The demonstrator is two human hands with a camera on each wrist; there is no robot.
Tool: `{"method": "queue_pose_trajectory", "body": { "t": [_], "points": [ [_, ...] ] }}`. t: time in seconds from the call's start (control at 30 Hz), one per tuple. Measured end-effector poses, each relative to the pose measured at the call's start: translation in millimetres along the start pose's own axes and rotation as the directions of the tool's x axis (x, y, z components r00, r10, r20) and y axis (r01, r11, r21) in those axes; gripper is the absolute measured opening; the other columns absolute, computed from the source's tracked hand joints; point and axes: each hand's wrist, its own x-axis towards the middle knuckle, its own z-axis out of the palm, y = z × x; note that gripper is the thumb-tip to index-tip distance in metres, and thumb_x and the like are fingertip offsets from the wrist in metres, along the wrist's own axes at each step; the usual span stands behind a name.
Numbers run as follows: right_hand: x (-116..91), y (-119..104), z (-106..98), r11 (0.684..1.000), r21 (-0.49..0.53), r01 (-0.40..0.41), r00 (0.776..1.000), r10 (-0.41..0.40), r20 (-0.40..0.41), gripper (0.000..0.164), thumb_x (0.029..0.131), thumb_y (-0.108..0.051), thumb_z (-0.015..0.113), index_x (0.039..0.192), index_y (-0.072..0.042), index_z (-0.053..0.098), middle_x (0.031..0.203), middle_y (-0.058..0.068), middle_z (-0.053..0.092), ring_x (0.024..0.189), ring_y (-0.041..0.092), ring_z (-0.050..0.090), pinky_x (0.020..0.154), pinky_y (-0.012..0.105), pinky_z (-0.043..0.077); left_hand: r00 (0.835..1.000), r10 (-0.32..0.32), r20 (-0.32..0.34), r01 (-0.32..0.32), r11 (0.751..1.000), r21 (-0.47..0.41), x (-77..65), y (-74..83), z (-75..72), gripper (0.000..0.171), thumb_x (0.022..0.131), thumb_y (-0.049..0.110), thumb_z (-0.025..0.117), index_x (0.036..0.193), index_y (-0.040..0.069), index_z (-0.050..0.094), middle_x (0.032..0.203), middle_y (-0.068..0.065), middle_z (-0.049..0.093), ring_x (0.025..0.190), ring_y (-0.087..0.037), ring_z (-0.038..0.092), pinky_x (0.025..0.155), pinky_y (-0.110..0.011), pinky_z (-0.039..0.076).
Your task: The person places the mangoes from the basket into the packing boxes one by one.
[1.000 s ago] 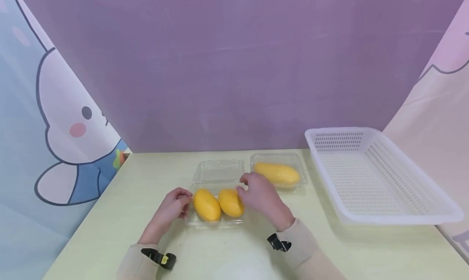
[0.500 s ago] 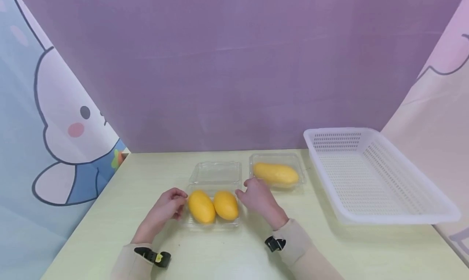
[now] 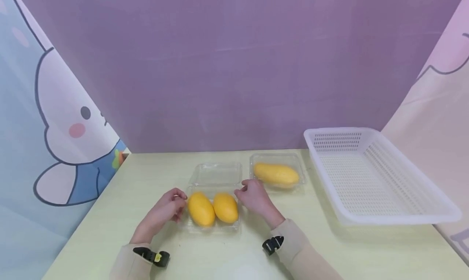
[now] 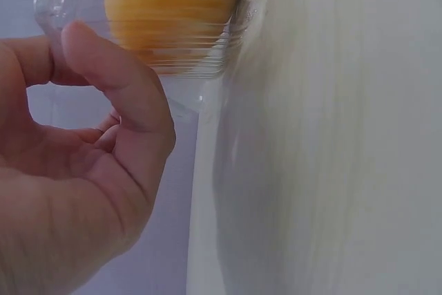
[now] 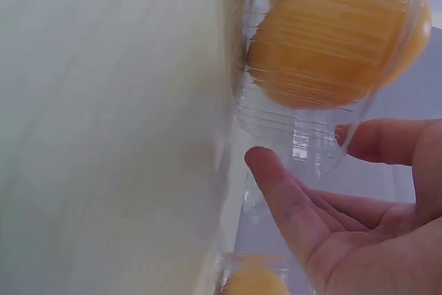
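Observation:
Two yellow mangoes lie side by side in a clear plastic clamshell container on the table. Its lid is flipped back, away from me. At the container's left side is my left hand; in the left wrist view its thumb and forefinger pinch the rim. My right hand is at the right side. In the right wrist view its forefinger touches the container's edge, while the thumb stands apart from it.
Behind my right hand sits another clear plastic box with a long yellow fruit in it. A white perforated basket stands at the right of the pale table. A purple backdrop rises behind.
The open container with the mangoes has shifted slightly left and toward me, the left hand moving with it. My right hand has drawn back from over the right mango to the container's edge.

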Motion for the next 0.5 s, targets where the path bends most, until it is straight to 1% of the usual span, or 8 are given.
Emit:
{"method": "queue_pose_trajectory", "body": {
  "t": [0.13, 0.33, 0.5],
  "points": [
    [-0.4, -2.4, -1.0, 1.0, 0.014, 0.005, 1.0, -0.006, 0.013, 0.053, 0.091, -0.012, 0.071, 0.131, 0.019, 0.054, 0.099, 0.017, 0.072, 0.077, 0.019, 0.069, 0.072, 0.035, 0.059, 1.0, 0.001, 0.004, -0.001, 1.0, -0.006, 0.0, 0.6, -1.2, 0.018, 0.097, 0.007, 0.052, 0.113, 0.0, 0.049, 0.079, -0.011, 0.051, 0.067, -0.024, 0.051, 0.056, -0.032, 0.05],
    [-2.3, -7.3, -3.2, 1.0, 0.025, -0.003, 1.0, 0.003, -0.002, 0.051, 0.093, -0.012, 0.07, 0.133, 0.016, 0.054, 0.109, 0.019, 0.07, 0.092, 0.026, 0.069, 0.082, 0.04, 0.059, 1.0, 0.013, 0.018, -0.013, 1.0, -0.013, -1.4, 1.4, -2.9, 0.019, 0.096, 0.007, 0.053, 0.113, -0.001, 0.049, 0.078, -0.011, 0.051, 0.065, -0.024, 0.051, 0.055, -0.032, 0.051],
    [-1.8, -8.3, -3.3, 0.997, 0.073, -0.022, 0.999, 0.024, -0.028, 0.052, 0.093, -0.011, 0.069, 0.135, 0.015, 0.053, 0.113, 0.02, 0.07, 0.098, 0.03, 0.069, 0.085, 0.041, 0.058, 0.999, 0.019, 0.037, -0.019, 1.0, -0.021, -1.7, 2.2, -4.6, 0.02, 0.096, 0.007, 0.053, 0.114, -0.001, 0.049, 0.078, -0.011, 0.051, 0.065, -0.024, 0.051, 0.055, -0.032, 0.051]
  ]
}}
